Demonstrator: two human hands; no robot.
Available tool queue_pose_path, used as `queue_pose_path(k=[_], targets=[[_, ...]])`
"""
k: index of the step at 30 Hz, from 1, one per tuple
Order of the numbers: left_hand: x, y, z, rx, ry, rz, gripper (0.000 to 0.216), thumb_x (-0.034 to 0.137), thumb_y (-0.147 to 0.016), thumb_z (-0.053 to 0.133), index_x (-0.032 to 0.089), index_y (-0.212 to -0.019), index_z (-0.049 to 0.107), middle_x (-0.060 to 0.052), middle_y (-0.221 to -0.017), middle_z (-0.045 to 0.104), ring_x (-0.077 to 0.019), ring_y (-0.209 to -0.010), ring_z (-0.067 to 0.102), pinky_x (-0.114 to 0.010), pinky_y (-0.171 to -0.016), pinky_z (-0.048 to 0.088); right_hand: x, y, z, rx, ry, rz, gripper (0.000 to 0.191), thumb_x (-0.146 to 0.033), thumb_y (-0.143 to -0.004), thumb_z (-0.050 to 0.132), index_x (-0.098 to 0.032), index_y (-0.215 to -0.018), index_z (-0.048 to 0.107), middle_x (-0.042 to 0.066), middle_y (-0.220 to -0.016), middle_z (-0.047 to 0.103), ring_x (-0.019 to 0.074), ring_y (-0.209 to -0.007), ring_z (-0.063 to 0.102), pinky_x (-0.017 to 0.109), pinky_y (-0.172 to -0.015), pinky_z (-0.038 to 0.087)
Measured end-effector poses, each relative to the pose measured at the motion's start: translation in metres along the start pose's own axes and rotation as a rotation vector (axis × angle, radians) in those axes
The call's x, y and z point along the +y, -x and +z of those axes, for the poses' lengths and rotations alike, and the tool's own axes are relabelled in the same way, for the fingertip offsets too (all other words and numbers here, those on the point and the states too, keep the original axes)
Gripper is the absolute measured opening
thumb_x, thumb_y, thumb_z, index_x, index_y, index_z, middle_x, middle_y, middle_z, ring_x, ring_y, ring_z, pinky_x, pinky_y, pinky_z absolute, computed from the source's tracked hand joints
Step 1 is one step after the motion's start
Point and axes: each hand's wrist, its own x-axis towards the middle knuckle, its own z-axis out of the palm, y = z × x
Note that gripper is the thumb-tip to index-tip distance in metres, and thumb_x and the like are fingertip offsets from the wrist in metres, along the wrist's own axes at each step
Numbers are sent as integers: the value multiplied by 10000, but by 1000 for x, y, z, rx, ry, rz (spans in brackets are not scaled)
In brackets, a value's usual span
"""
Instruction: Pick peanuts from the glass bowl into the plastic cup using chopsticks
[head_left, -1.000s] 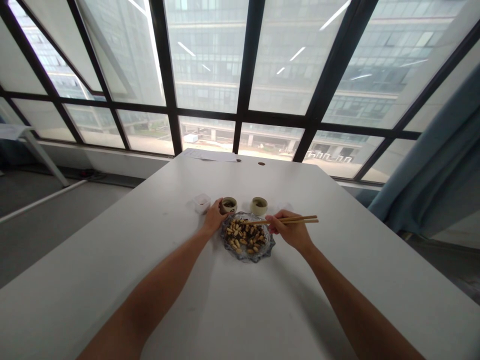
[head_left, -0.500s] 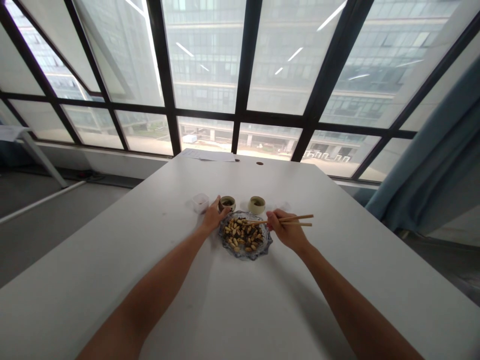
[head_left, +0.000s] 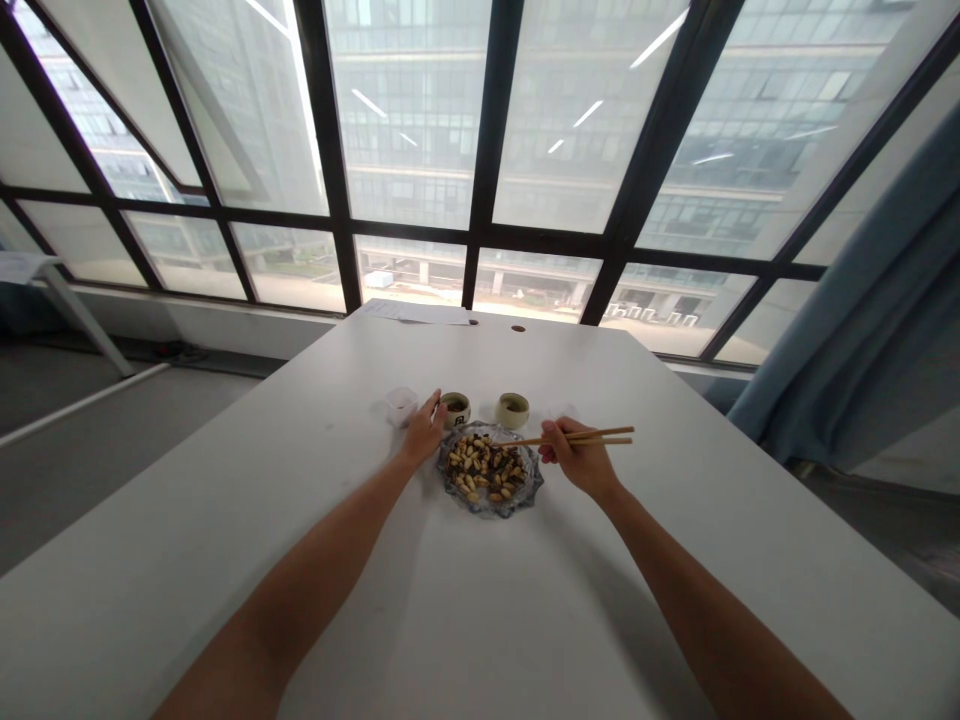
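Observation:
My right hand [head_left: 574, 453] is closed around a pair of wooden chopsticks [head_left: 611, 436], whose tips reach left over a scalloped glass dish [head_left: 531, 490]. Pistachio-like nuts [head_left: 472, 462] fill the dish, mixed with small dark seeds [head_left: 487, 468]. My left hand [head_left: 424, 432] rests at the left side of a small pale green cup [head_left: 460, 420] with a dark character on it. Its fingers are stretched out and hold nothing; whether they touch the cup I cannot tell. Dark contents show inside that cup. A second cup [head_left: 512, 411] stands to its right, behind the dish.
A clear plastic container [head_left: 399, 404] sits just left of my left hand. Another clear item [head_left: 562, 411] is partly hidden behind my right hand. Paper sheets [head_left: 424, 314] lie at the far end of the white table [head_left: 465, 600], before the windows.
My left thumb has come away from the front of the left cup, uncovering its dark character. My right hand and the chopsticks have shifted slightly right.

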Motion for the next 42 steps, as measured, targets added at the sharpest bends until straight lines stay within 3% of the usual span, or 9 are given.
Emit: queue_pose_path(k=[6, 12, 18, 22, 25, 29, 36, 42], targets=[[2, 2, -1, 19, 41, 11, 447, 359, -974, 375, 172, -1344, 543, -95, -1376, 586, -206, -1290, 537, -397, -1129, 390, -5, -2, 1, -57, 129, -54, 462, -600, -865, 567, -203, -640, 643, 40, -561, 671, 170, -482, 627, 261, -446, 486], [12, 7, -8, -10, 57, 96, 505, 426, -984, 339, 181, -1402, 481, -73, -1446, 520, -189, -1355, 464, -370, -1164, 344, -7, -1, 1, -52, 164, -63, 486, -609, -869, 553, -210, -606, 640, 28, -537, 664, 163, -471, 621, 253, -434, 482], [31, 3, -29, -28, -143, 314, 493, 347, -966, 386, 144, -1411, 447, -130, -1487, 459, -211, -1409, 388, -417, -1178, 310, 3, -1, 1, 138, -218, 116, 517, -681, -765, 635, -172, -672, 634, 37, -523, 658, 145, -394, 588, 244, -370, 456], [25, 1, -55, -21, -350, 430, 476, 297, -901, 506, 203, -1367, 486, -116, -1488, 459, -241, -1432, 346, -480, -1201, 224, 16, 4, 5, 257, -524, 288, 549, -711, -675, 696, -170, -667, 604, 22, -483, 626, 130, -351, 546, 232, -322, 417], [8, 3, -74, 37, -482, 390, 493, 326, -857, 569, 222, -1335, 508, -115, -1501, 441, -273, -1425, 353, -512, -1206, 162, 32, 14, 11, 291, -686, 418, 541, -695, -635, 740, -175, -654, 592, 10, -464, 603, 116, -348, 527, 223, -315, 419], [-16, 3, -87, 153, -521, 296, 557, 422, -822, 617, 207, -1323, 503, -140, -1500, 430, -312, -1417, 352, -528, -1193, 174, 47, 25, 15, 312, -772, 522, 486, -632, -657, 768, -180, -649, 589, 7, -468, 596, 111, -363, 534, 209, -320, 432], [-45, -3, -82, 181, -360, 110, 813, 495, -746, 699, 126, -1395, 380, -211, -1418, 481, -328, -1322, 463, -486, -1105, 374, 41, 26, 13, 355, -825, 614, 455, -582, -730, 749, -166, -650, 583, 1, -456, 587, 87, -357, 519, 161, -312, 416], [-49, -5, -83, 138, -257, -70, 854, 459, -731, 734, 141, -1421, 344, -190, -1287, 589, -289, -1149, 606, -434, -959, 499, 31, 26, 12, 399, -844, 664, 420, -510, -821, 700, -154, -630, 583, 8, -433, 579, 80, -336, 497, 146, -290, 386]])
